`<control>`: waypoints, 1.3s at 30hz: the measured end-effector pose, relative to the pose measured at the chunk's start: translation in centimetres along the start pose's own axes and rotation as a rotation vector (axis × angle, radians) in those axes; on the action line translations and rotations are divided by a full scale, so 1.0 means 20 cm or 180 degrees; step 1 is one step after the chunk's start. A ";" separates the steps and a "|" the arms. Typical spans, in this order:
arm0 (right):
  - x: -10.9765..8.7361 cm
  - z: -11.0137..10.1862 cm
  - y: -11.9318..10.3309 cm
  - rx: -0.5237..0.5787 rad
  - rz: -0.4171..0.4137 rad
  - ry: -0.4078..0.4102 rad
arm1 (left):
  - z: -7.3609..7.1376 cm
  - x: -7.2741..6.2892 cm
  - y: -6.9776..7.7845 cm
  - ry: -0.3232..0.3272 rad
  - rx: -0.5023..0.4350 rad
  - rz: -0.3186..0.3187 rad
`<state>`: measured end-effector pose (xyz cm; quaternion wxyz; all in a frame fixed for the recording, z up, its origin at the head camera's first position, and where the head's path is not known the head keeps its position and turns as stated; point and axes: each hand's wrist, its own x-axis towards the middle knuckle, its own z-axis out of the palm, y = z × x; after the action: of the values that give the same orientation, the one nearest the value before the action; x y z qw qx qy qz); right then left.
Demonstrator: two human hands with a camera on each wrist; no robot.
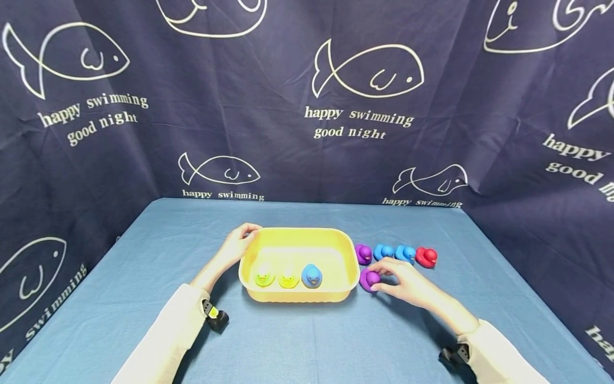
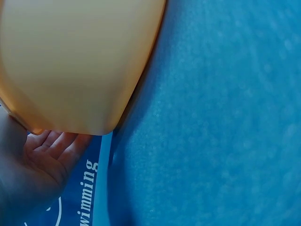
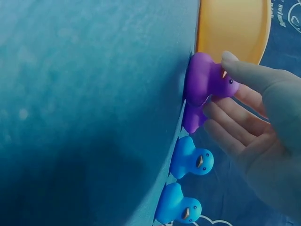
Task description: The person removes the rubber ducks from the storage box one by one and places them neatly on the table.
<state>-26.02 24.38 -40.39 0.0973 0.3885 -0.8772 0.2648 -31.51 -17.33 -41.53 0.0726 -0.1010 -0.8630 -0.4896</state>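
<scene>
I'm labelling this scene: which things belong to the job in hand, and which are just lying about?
Job in hand:
yellow tub
purple duck in the right fingers
probably the other seven ducks

Probably setting only:
blue tablecloth
fish-print curtain
black wrist devices

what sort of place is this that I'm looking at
Probably a small staged tabletop spot for recording: a blue-covered table, dark fish-print cloth around its back and sides, and a black device at the left wrist.
</scene>
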 end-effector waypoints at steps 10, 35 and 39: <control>0.05 -0.06 -0.05 -0.0152 0.0009 0.0207 | 0.00 0.00 0.00 0.0003 0.0065 0.0026; 0.25 0.03 -0.21 0.0021 -0.0600 0.0287 | 0.00 0.00 0.00 -0.0034 -0.0045 -0.0055; 0.28 0.05 -0.23 0.0021 -0.0686 0.0278 | 0.00 0.00 0.00 -0.0030 -0.0017 -0.0041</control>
<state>-26.34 17.70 -37.41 0.1621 0.4690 -0.8244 0.2723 -31.53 -17.33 -41.51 0.0651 -0.0978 -0.8627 -0.4919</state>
